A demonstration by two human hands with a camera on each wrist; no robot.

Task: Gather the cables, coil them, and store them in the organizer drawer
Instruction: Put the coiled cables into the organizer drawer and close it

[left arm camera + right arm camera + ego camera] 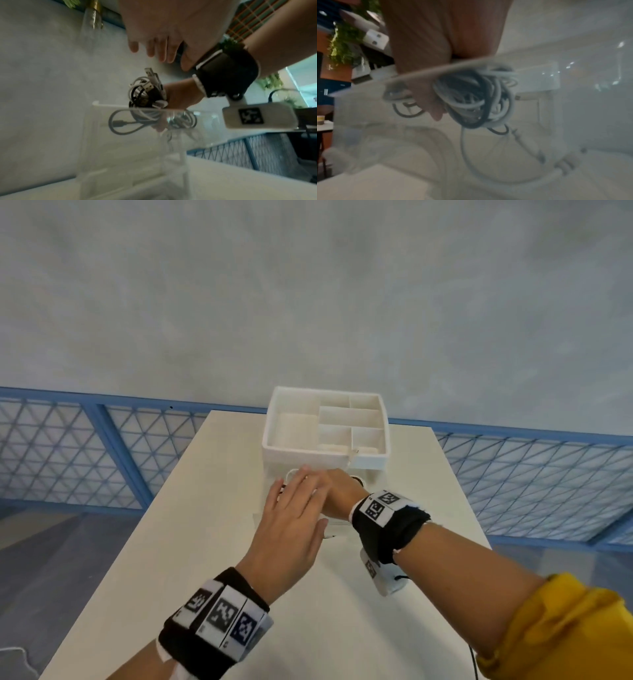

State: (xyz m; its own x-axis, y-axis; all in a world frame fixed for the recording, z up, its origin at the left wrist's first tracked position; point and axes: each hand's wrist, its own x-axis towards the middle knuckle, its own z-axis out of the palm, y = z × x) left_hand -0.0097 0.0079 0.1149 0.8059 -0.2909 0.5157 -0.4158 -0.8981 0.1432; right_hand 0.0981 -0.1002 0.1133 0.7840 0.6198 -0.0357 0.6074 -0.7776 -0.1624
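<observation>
White and black cables (147, 93), wound into a loose bundle, sit in the grip of the right hand (178, 97), whose fingers curl round them; part of the bundle hangs below the rim of a clear drawer (120, 135), with USB plugs sticking up above it. Seen from the head, the left hand (291, 525) hovers just over the right hand, fingers straight and relaxed, holding nothing. Both wrists wear black bands with square printed markers. Behind the hands stands a white organizer (325, 426), its top tray split into compartments. It rests on a pale bench (191, 542), with blue mesh railing (68, 446) beyond
</observation>
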